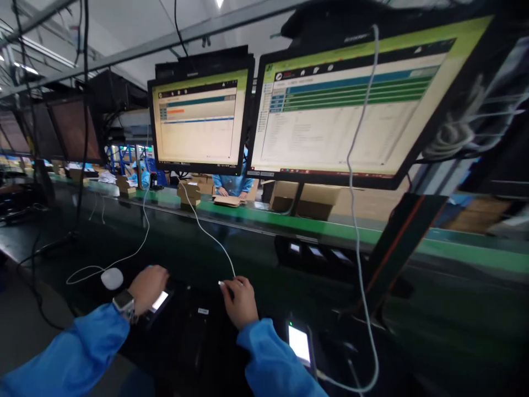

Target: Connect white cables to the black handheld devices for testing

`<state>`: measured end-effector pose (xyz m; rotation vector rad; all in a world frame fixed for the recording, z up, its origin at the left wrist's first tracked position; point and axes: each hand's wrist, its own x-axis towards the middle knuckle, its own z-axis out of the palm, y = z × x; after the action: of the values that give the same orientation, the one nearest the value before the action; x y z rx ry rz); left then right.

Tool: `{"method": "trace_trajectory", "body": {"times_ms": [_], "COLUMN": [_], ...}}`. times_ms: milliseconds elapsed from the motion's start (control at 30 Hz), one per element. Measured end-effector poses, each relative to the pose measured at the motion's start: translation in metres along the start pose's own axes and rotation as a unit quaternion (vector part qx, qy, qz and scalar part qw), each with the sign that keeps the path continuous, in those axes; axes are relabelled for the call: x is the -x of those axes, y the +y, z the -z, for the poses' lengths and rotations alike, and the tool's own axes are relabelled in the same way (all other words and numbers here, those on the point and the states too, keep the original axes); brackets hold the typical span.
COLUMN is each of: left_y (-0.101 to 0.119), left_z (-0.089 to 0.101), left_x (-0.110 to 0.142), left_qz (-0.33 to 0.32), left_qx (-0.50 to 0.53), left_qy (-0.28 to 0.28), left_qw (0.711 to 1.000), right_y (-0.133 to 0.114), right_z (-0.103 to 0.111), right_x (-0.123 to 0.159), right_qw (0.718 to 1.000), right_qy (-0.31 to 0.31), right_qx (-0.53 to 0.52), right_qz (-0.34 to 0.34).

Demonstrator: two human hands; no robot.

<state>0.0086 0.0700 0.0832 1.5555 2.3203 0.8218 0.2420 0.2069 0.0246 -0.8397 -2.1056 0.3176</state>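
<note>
Two hands: left hand (pixel 151 288) grips a lit phone (pixel 159 301); right hand (pixel 239 300) pinches a white cable plug (pixel 222 283).

Two lit monitors (pixel 198 118) (pixel 351 105) fill the upper centre and right of the frame. Cardboard boxes (pixel 189 194) sit on the green conveyor (pixel 314 223) behind them. A white mouse (pixel 112 278) lies lower left.

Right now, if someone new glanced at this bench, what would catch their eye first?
Two bright flat monitors, the large right-hand screen and the smaller left-hand screen, glow above the dark bench. Below them, the left hand rests on a lit black phone, while the right hand pinches the plug of a thin white cable. Another small lit screen sits at the right sleeve.
</note>
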Motion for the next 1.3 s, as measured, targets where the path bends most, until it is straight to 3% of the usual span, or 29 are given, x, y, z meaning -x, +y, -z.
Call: {"method": "trace_trajectory", "body": {"times_ms": [100,233,300,367,433,467,500,600,633,667,733,800,933,1033,1167,1300], "left_y": [0.033,0.047,0.047,0.045,0.041,0.038,0.036,0.032,0.032,0.034,0.039,0.044,0.049,0.050,0.051,0.055], "left_z": [-0.040,-0.082,-0.083,-0.072,-0.056,-0.049,-0.043,-0.036,-0.035,-0.035,-0.034,-0.032,-0.032,-0.037,-0.044,-0.050], "left_x": [0.044,0.073,0.071,0.063,0.057,0.056,0.056,0.063,0.065,0.068,0.072,0.074,0.077,0.078,0.079,0.081], "left_qz": [-0.123,-0.125,-0.120,-0.091,0.001,0.067,0.137,0.273,0.290,0.301,0.311,0.325,0.324,0.281,0.246,0.205], "left_qx": [-0.021,-0.049,-0.059,-0.023,0.131,0.255,0.390,0.698,0.751,0.784,0.815,0.812,0.786,0.795,0.812,0.808], "left_qy": [-0.049,-0.055,-0.071,-0.105,-0.152,-0.179,-0.199,-0.201,-0.179,-0.156,-0.125,-0.113,-0.125,-0.131,-0.127,-0.138], "left_qw": [0.991,0.989,0.989,0.990,0.980,0.948,0.888,0.631,0.566,0.520,0.473,0.472,0.511,0.522,0.515,0.536], "right_y": [0.000,-0.001,-0.003,-0.004,-0.008,-0.011,-0.016,-0.037,-0.046,-0.055,-0.073,-0.088,-0.107,-0.114,-0.119,-0.120], "right_z": [0.001,0.003,0.006,0.009,0.012,0.015,0.017,0.028,0.032,0.036,0.042,0.046,0.049,0.052,0.060,0.065], "right_x": [0.001,0.001,0.001,0.000,0.000,0.000,0.000,0.003,0.004,0.006,0.010,0.015,0.024,0.030,0.032,0.034], "right_qw": [1.000,1.000,1.000,0.999,0.996,0.995,0.993,0.989,0.989,0.989,0.991,0.990,0.988,0.988,0.987,0.983], "right_qy": [-0.003,0.004,-0.005,-0.022,-0.032,-0.030,-0.024,-0.012,-0.015,-0.022,-0.040,-0.064,-0.113,-0.111,-0.104,-0.113], "right_qx": [-0.002,-0.008,-0.018,-0.031,-0.049,-0.057,-0.066,-0.084,-0.084,-0.080,-0.067,-0.057,-0.048,-0.037,0.004,0.062], "right_qz": [-0.009,-0.009,0.004,0.029,0.061,0.078,0.094,0.121,0.121,0.118,0.111,0.109,0.098,0.096,0.122,0.132]}}
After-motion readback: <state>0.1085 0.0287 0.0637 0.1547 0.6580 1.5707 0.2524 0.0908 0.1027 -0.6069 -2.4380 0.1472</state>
